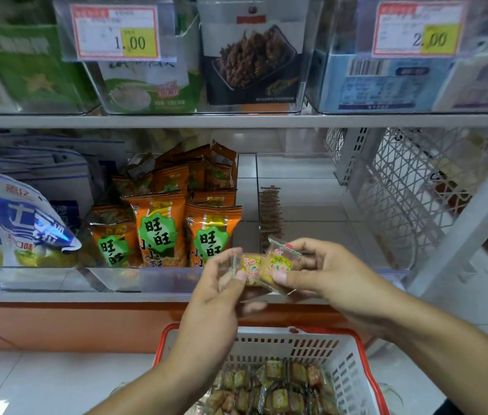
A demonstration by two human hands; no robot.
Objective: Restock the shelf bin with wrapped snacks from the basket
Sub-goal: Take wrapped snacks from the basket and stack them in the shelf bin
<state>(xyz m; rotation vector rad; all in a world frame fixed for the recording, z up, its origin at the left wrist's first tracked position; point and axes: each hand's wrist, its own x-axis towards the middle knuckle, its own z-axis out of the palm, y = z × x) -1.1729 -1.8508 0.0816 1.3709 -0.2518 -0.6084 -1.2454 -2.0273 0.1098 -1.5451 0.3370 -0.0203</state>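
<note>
Both forearms are bare, with no sleeve showing; the left hand [221, 283] wears nothing. The right hand [323, 271] is likewise unadorned; short nails show on both thumbs.

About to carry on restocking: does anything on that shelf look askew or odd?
The blue and white bag at the left leans forward, its top corner curled over. The clear bin behind the hands holds only a thin row of snacks against its left wall.

Lighting was even and fairly bright, diffuse from above; shadows were soft under the shelf board [236, 121]. Faint glare sat on the clear bin fronts and price tags [115, 31]. Wide-angle distortion bowed the edges. Overall softness; upper packets and tag print were blurred.
</note>
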